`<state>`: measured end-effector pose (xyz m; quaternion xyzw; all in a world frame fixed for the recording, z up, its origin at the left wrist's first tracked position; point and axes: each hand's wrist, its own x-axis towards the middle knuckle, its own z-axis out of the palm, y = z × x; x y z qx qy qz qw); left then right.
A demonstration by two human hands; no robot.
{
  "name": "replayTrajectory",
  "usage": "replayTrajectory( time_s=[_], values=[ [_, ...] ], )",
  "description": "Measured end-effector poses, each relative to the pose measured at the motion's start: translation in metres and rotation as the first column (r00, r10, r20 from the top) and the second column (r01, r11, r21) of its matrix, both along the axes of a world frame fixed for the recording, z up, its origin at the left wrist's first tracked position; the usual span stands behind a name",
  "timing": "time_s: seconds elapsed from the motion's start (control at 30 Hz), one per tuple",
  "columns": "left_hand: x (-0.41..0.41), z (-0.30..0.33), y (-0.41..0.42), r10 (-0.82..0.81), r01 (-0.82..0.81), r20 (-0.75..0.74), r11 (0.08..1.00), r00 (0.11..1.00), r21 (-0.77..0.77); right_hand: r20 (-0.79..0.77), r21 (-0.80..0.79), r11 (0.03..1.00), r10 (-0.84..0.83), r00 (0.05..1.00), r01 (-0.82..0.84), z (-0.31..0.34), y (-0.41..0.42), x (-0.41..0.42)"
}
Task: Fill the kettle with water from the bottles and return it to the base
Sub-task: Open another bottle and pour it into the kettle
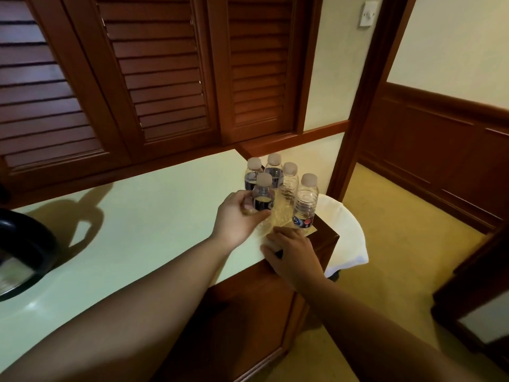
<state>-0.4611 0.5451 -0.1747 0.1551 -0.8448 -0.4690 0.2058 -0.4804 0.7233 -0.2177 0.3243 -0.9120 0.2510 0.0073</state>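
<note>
Head view. Five capped bottles cluster upright just ahead of both hands, at the counter's (143, 216) right end. Left hand (238, 215) curls round the nearest bottle (263, 198) from its left side — the grip looks partial, fingertips hidden behind it. Right hand (292, 253) lies flat, fingers straight, pressed on the counter corner just below the rightmost bottle (305, 201). Bottle axes vertical. Counter edge drops off right beside the right hand — little margin there. Open surface stretches left of the left hand toward the kettle (19, 252), well apart at far left, only partly in view.
</note>
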Motion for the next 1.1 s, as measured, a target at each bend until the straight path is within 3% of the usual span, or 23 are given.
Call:
replayTrajectory(
  time_s=[0.27,0.43,0.77,1.1],
  values=[
    [0.009,-0.003,-0.005,0.111,-0.112,0.014,0.989,0.994,0.097,0.039,0.022,1.0,0.001,0.999,-0.002,0.005,-0.002,0.003],
    [0.065,-0.014,-0.035,0.061,-0.064,0.036,0.996,0.997,0.062,-0.023,0.076,0.996,0.052,0.998,-0.05,0.019,-0.016,0.015],
    [0.257,-0.013,-0.151,0.177,-0.148,0.093,0.954,0.98,-0.259,0.029,0.055,0.956,0.287,0.957,-0.288,0.033,-0.156,0.117],
    [0.469,-0.014,-0.24,0.399,-0.346,0.157,0.894,0.903,-0.284,-0.016,0.011,0.813,0.582,0.813,-0.582,0.031,-0.305,0.285]
  ],
)
